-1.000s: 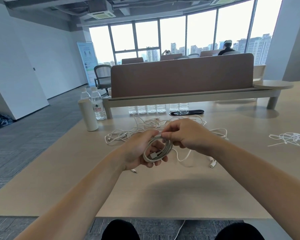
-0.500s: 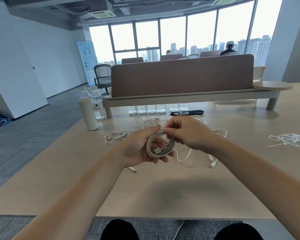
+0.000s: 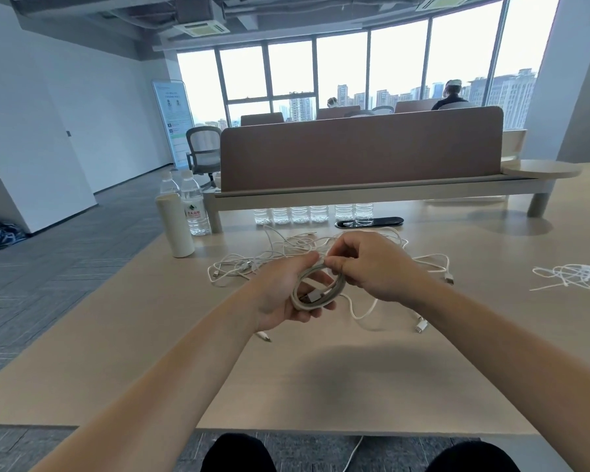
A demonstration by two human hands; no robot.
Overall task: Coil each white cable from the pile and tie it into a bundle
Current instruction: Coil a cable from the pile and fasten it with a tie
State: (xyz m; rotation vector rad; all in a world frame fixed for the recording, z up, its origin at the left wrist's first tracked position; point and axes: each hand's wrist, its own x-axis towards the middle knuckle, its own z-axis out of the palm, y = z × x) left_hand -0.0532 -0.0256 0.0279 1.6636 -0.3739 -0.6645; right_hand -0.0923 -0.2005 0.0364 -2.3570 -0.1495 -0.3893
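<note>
A coiled white cable (image 3: 315,290) sits in my left hand (image 3: 280,294), whose fingers curl under and around the loops; a connector lies inside the coil. My right hand (image 3: 372,264) pinches the top of the coil with thumb and forefinger. A loose tail of cable (image 3: 365,310) hangs from the coil onto the table and ends in a plug (image 3: 420,326). Behind both hands lies the pile of tangled white cables (image 3: 280,253) on the wooden table (image 3: 321,376).
A white bottle (image 3: 175,224) and water bottles (image 3: 193,207) stand at the back left. Several more bottles (image 3: 307,212) and a black tray (image 3: 368,222) sit under the brown desk divider (image 3: 358,155). Thin white ties (image 3: 576,275) lie at the far right.
Both hands have lifted slightly with the coil. My right hand's fingers have shifted along the top of the coil; the loose tail still trails on the table.
</note>
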